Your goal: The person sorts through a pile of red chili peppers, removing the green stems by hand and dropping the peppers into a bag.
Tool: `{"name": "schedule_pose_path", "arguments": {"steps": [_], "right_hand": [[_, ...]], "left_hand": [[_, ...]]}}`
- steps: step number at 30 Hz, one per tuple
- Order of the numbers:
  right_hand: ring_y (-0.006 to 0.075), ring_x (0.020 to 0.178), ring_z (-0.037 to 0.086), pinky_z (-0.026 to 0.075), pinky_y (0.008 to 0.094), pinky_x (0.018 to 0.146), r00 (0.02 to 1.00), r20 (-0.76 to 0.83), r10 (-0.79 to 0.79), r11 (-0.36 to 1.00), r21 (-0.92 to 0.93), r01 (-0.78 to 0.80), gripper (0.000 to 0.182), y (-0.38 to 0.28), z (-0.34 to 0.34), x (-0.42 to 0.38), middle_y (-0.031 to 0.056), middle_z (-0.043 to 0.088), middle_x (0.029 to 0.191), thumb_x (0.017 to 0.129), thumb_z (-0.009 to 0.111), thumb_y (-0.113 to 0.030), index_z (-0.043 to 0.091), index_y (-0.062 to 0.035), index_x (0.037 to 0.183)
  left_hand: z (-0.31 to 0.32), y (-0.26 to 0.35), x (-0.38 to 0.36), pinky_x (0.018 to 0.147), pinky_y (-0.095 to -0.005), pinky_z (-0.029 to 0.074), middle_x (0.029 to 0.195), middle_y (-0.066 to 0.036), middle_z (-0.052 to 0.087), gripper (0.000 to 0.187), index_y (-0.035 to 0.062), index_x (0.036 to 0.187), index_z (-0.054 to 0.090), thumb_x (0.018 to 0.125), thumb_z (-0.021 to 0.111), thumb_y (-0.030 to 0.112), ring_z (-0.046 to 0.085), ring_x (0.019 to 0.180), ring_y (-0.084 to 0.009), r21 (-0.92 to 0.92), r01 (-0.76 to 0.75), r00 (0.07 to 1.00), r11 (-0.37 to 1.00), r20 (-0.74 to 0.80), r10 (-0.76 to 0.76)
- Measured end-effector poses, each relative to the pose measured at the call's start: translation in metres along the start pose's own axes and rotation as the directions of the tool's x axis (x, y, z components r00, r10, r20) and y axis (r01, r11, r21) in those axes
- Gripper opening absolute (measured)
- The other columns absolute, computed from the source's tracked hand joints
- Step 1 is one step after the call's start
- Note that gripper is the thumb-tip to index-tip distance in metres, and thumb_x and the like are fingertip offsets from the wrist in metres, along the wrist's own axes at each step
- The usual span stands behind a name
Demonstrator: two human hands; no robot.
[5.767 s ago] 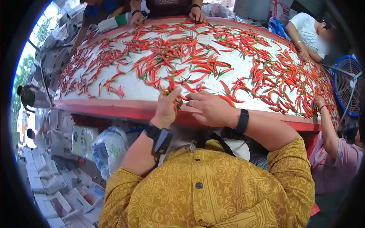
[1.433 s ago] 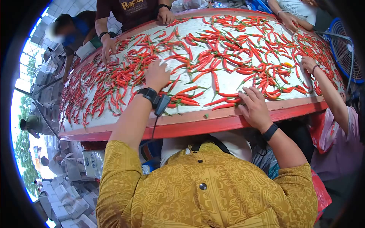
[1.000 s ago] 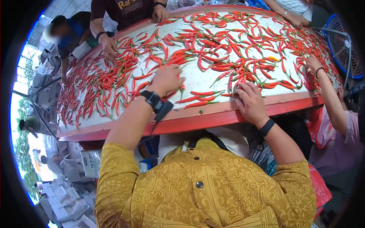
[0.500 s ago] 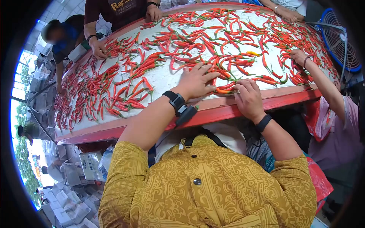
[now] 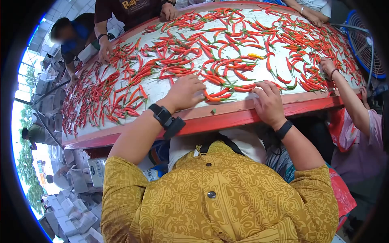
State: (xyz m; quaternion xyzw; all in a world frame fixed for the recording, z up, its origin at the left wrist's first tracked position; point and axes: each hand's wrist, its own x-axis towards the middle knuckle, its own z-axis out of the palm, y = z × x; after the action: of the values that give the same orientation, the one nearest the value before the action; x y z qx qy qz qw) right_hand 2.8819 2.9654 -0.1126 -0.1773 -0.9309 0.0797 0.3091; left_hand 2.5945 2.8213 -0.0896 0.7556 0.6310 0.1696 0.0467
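Many red chili peppers (image 5: 239, 67) with green stems lie spread over a white table (image 5: 158, 95) with a red and pink edge. At the near side, my left hand (image 5: 186, 92) rests palm down beside the peppers, its fingers loosely bent and partly apart, with nothing visible in it. Farther right, my right hand (image 5: 268, 101) touches the peppers near the edge, fingers curled; whatever lies under its fingertips is hidden. An orange-red pepper (image 5: 219, 98) lies between my hands. Beyond them is one yellow pepper (image 5: 255, 56).
A co-worker's hand (image 5: 327, 67) reaches in from the right over the peppers. Another person's hands (image 5: 105, 50) are at the far left edge, and an arm (image 5: 310, 15) rests at the far right. A blue fan (image 5: 362, 44) stands at the right.
My left hand has moved left, away from the middle peppers. The peppers between my hands lie more exposed, and a small green piece shows on the table edge.
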Motion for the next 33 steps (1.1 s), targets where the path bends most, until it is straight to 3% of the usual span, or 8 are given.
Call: {"name": "schedule_pose_path", "arguments": {"steps": [6, 8, 10, 13, 16, 26, 28, 33], "right_hand": [[0.0314, 0.110, 0.050, 0.040, 0.0438, 0.095, 1.000, 0.011, 0.003, 1.000, 0.008, -0.003, 0.023, 0.029, -0.011, -0.007, 0.0120, 0.058, 0.111, 0.075, 0.063, -0.009, 0.061, -0.0053, 0.097], [0.0314, 0.110, 0.050, 0.040, 0.0439, 0.095, 1.000, 0.018, 0.004, 1.000, -0.001, -0.004, 0.023, 0.039, -0.015, -0.011, 0.0119, 0.058, 0.111, 0.075, 0.063, -0.009, 0.061, -0.0054, 0.097], [0.0319, 0.110, 0.050, 0.040, 0.0440, 0.095, 0.999, 0.038, 0.008, 1.000, 0.018, -0.008, 0.024, 0.051, -0.020, -0.013, 0.0119, 0.058, 0.111, 0.075, 0.063, -0.009, 0.061, -0.0055, 0.098], [0.0326, 0.111, 0.050, 0.040, 0.0438, 0.096, 1.000, 0.020, 0.020, 1.000, 0.008, -0.020, 0.023, 0.066, -0.026, -0.019, 0.0122, 0.059, 0.112, 0.074, 0.062, -0.009, 0.062, -0.0053, 0.097], [0.0332, 0.111, 0.050, 0.039, 0.0438, 0.096, 0.999, 0.024, 0.024, 1.000, 0.001, -0.024, 0.021, 0.081, -0.033, -0.024, 0.0127, 0.059, 0.112, 0.074, 0.062, -0.009, 0.062, -0.0052, 0.095], [0.0321, 0.111, 0.050, 0.040, 0.0437, 0.097, 0.998, 0.054, 0.016, 1.000, -0.005, -0.016, 0.022, 0.127, -0.057, -0.035, 0.0134, 0.059, 0.111, 0.075, 0.062, -0.010, 0.064, -0.0042, 0.096], [0.0320, 0.111, 0.050, 0.040, 0.0436, 0.097, 0.999, 0.052, 0.012, 1.000, -0.019, -0.011, 0.022, 0.137, -0.062, -0.038, 0.0135, 0.059, 0.111, 0.075, 0.062, -0.010, 0.064, -0.0042, 0.096], [0.0317, 0.110, 0.050, 0.040, 0.0432, 0.096, 0.998, 0.058, -0.007, 1.000, -0.020, 0.008, 0.023, 0.163, -0.072, -0.046, 0.0136, 0.059, 0.111, 0.075, 0.062, -0.010, 0.063, -0.0028, 0.096]], "left_hand": [[-0.012, -0.014, 0.004, 0.086, -0.0393, 0.042, 0.099, -0.006, 0.065, 0.016, 0.0097, 0.089, 0.067, 0.075, 0.065, 0.016, 0.057, 0.101, -0.0241, 0.348, 0.160, 0.983, 0.924, -0.141, -0.117], [-0.005, -0.004, 0.034, 0.086, -0.0396, 0.044, 0.101, -0.007, 0.064, 0.018, 0.0092, 0.093, 0.067, 0.076, 0.064, 0.017, 0.058, 0.099, -0.0265, 0.352, 0.152, 0.979, 0.924, -0.179, -0.093], [0.012, 0.006, 0.071, 0.088, -0.0399, 0.045, 0.105, -0.010, 0.064, 0.024, 0.0071, 0.099, 0.067, 0.078, 0.064, 0.020, 0.058, 0.100, -0.0306, 0.026, 0.181, 0.959, 0.983, -0.225, -0.171], [0.035, 0.026, 0.121, 0.092, -0.0400, 0.045, 0.111, -0.015, 0.062, 0.030, 0.0066, 0.108, 0.065, 0.082, 0.060, 0.022, 0.056, 0.105, -0.0336, -0.011, 0.203, 0.975, 0.979, -0.089, -0.203], [0.062, 0.028, 0.127, 0.090, -0.0405, 0.046, 0.111, -0.013, 0.062, 0.027, 0.0085, 0.108, 0.065, 0.082, 0.061, 0.018, 0.057, 0.104, -0.0319, 0.123, 0.157, 0.971, 0.980, -0.198, -0.131], [0.033, -0.013, 0.085, 0.084, -0.0402, 0.048, 0.101, -0.010, 0.063, 0.017, 0.0058, 0.089, 0.069, 0.078, 0.057, 0.010, 0.059, 0.094, -0.0305, 0.219, 0.411, 0.909, 0.885, -0.168, -0.380], [0.026, -0.005, 0.090, 0.088, -0.0420, 0.046, 0.107, -0.009, 0.062, 0.020, 0.0075, 0.093, 0.069, 0.077, 0.058, 0.010, 0.057, 0.101, -0.0306, 0.397, 0.443, 0.886, 0.804, -0.328, -0.327], [0.049, 0.050, 0.143, 0.096, -0.0419, 0.042, 0.123, -0.012, 0.057, 0.037, 0.0103, 0.115, 0.063, 0.079, 0.064, 0.018, 0.052, 0.113, -0.0316, 0.172, 0.288, 0.939, 0.942, -0.242, -0.243]]}}
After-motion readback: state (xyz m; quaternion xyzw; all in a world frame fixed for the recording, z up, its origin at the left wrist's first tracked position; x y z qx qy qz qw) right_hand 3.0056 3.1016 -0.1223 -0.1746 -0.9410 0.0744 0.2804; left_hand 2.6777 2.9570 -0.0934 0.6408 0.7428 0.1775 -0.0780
